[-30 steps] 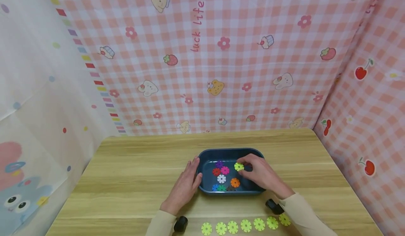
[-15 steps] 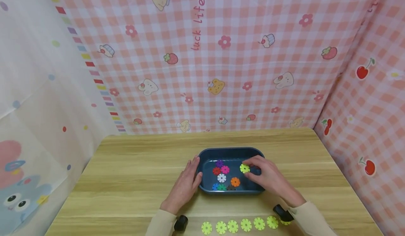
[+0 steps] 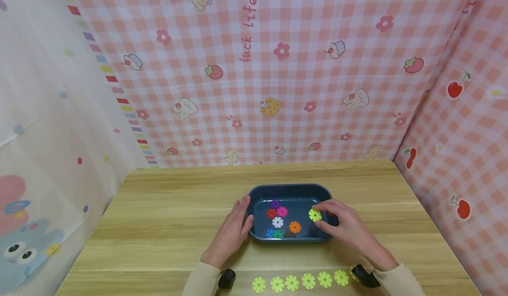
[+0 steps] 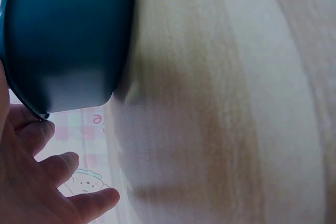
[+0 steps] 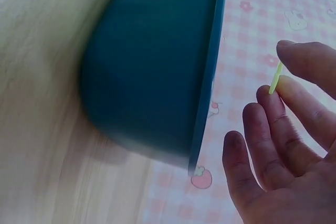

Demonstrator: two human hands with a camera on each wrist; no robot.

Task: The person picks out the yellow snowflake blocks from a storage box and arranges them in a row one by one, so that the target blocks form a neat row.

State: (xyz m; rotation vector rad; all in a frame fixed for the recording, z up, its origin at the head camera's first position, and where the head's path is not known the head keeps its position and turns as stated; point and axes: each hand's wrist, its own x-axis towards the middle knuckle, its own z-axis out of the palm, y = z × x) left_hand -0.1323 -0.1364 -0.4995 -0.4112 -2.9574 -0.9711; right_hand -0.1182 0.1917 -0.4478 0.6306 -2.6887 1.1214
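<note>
A dark blue tray (image 3: 289, 241) stands on the table with several notched plastic discs in it, among them a white disc (image 3: 278, 222), an orange disc (image 3: 295, 227), a pink disc (image 3: 282, 211) and a purple disc (image 3: 275, 204). My right hand (image 3: 349, 227) pinches a yellow-green disc (image 3: 315, 215) between thumb and fingertips, over the tray's right end. In the right wrist view the disc (image 5: 275, 78) appears edge-on, above the rim. My left hand (image 3: 230, 232) rests against the tray's left end, fingers extended; the left wrist view shows them touching the rim.
A row of several yellow-green discs (image 3: 291, 282) lies near the front of the wooden table (image 3: 170, 216); the right wrist's black strap partly covers the rightmost one. A checked cloth (image 3: 222, 110) hangs behind the table, with more cloth at both sides.
My right hand has moved rightward and slightly toward me with the yellow-green disc, from the middle right of the tray to its right end. The left hand has stayed in place.
</note>
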